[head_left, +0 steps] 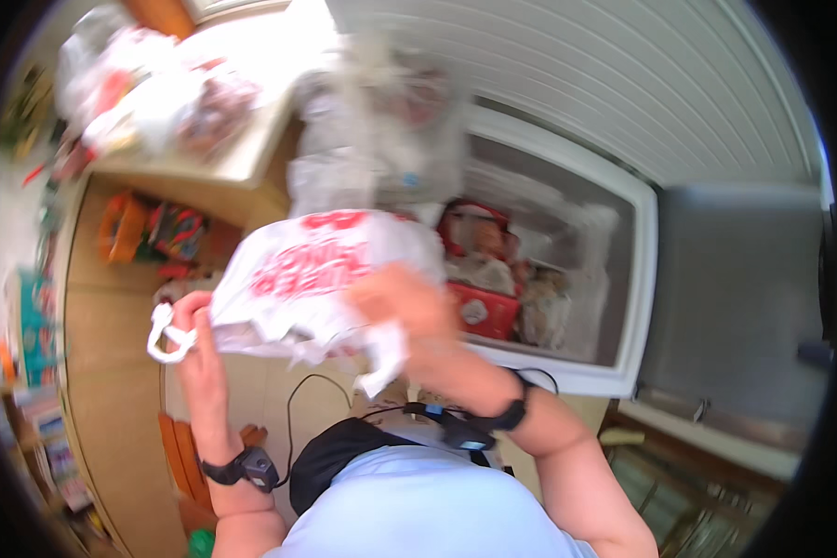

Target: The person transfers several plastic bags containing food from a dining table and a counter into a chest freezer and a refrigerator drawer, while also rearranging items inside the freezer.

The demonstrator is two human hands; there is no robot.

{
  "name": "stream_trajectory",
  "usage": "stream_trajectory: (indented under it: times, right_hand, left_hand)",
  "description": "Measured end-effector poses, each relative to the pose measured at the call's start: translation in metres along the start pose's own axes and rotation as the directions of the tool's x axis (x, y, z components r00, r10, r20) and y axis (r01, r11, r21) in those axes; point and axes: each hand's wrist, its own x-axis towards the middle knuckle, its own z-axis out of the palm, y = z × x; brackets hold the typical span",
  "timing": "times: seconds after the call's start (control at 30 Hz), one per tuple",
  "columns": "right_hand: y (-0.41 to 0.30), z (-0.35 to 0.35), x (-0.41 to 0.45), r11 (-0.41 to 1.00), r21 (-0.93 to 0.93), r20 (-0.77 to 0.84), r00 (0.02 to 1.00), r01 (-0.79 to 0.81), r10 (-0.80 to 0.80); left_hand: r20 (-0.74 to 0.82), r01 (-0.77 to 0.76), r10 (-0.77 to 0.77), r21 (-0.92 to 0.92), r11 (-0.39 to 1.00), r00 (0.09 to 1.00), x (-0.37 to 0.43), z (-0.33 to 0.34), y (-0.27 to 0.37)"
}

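Note:
A white plastic carrier bag with red printing is held up in front of me, its mouth facing my body. My left hand grips the bag's left side, with a white handle loop hanging by the fingers. Across the bag's right side lies my right hand, blurred by motion. It appears to hold the plastic there, and a white strip of the bag dangles below it. What the bag contains is hidden.
An open chest freezer at right holds a red box and bagged items. Clear plastic bags hang blurred beside it. More filled bags lie on the cabinet top. A cable runs near my waist.

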Motion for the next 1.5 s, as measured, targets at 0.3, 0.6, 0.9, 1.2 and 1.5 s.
stream_trajectory:
  times: [0.3,0.6,0.9,1.2,1.5]
  right_hand:
    - [-0.064,-0.035,0.007,0.802,0.190,0.040,0.820,-0.567,0.571]
    - [-0.082,-0.054,0.014,0.889,0.413,-0.173,0.942,-0.195,0.287]
    - [-0.101,-0.036,-0.011,0.678,0.565,0.152,0.866,-0.471,0.476]
    - [-0.131,-0.037,-0.028,0.753,0.475,0.150,0.884,-0.457,0.442]
    - [-0.148,-0.046,-0.019,0.893,0.425,-0.098,0.973,-0.150,0.210]
  left_hand:
    - [0.084,-0.016,0.056,-0.419,0.908,0.995,0.011,-0.083,-0.006]
    - [-0.120,-0.153,0.096,-0.784,0.602,0.988,0.026,-0.117,0.062]
    - [0.158,0.145,-0.046,-0.703,0.696,0.986,-0.033,-0.138,0.049]
    - [0.183,0.134,-0.028,-0.602,0.787,0.983,-0.061,-0.161,0.049]
    - [0.143,0.049,0.098,-0.775,0.630,0.985,-0.007,-0.151,0.082]
